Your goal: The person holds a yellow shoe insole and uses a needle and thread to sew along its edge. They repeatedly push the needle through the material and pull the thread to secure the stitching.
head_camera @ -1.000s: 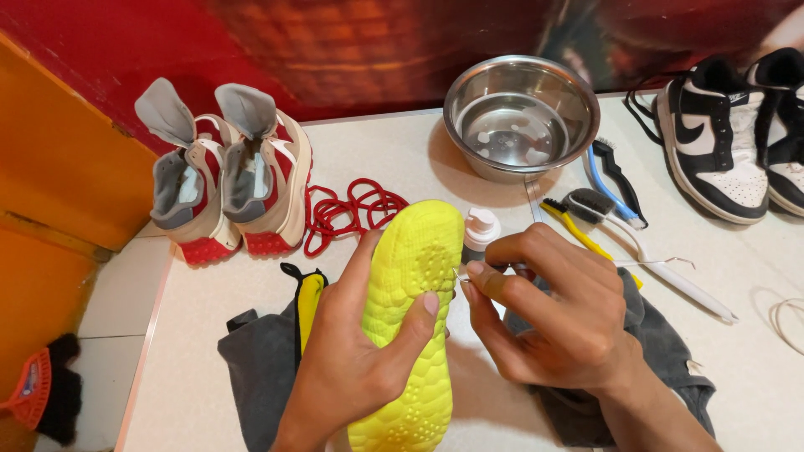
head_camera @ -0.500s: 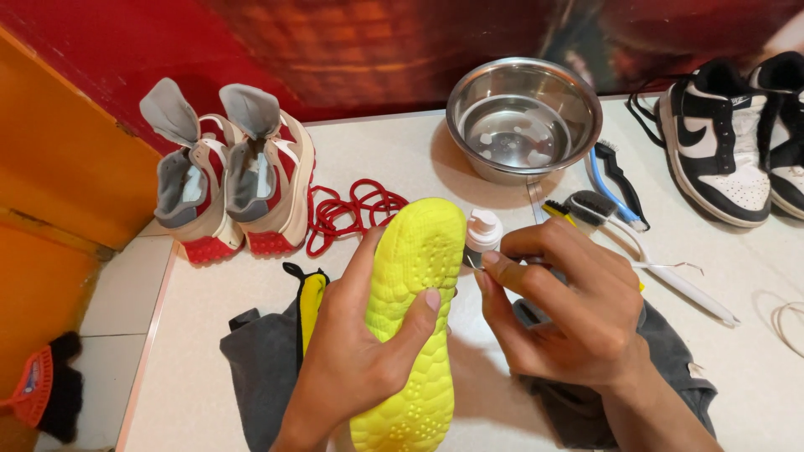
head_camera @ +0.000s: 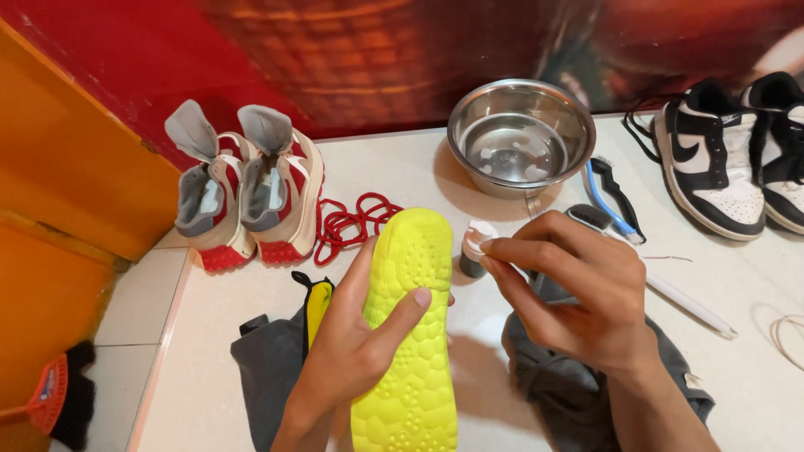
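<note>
Head view, left hand: the left hand (head_camera: 356,347) is wrapped around a neon yellow shoe (head_camera: 410,335), held sole up, thumb lying across the bumpy sole, near the front edge of the worktop (head_camera: 402,180).
Head view, right hand: the right hand (head_camera: 569,293) has its fingertips pinched together just beside the shoe's toe; what they pinch is too small to tell.
Small bottle: a white-capped bottle (head_camera: 474,249) stands right behind those fingertips.
Grey cloth: a grey cloth (head_camera: 268,377) lies under both hands at the front edge.
Steel bowl: a steel bowl (head_camera: 521,138) sits toward the back edge, mid-worktop.
Red and grey sneakers: a pair of red and grey sneakers (head_camera: 247,188) stands at the back left corner, red laces (head_camera: 356,222) heaped beside it.
Black and white sneakers: black and white sneakers (head_camera: 737,155) sit at the back right corner.
Brushes: a blue-handled brush (head_camera: 610,199) and a white-handled brush (head_camera: 682,303) lie right of the bowl.
</note>
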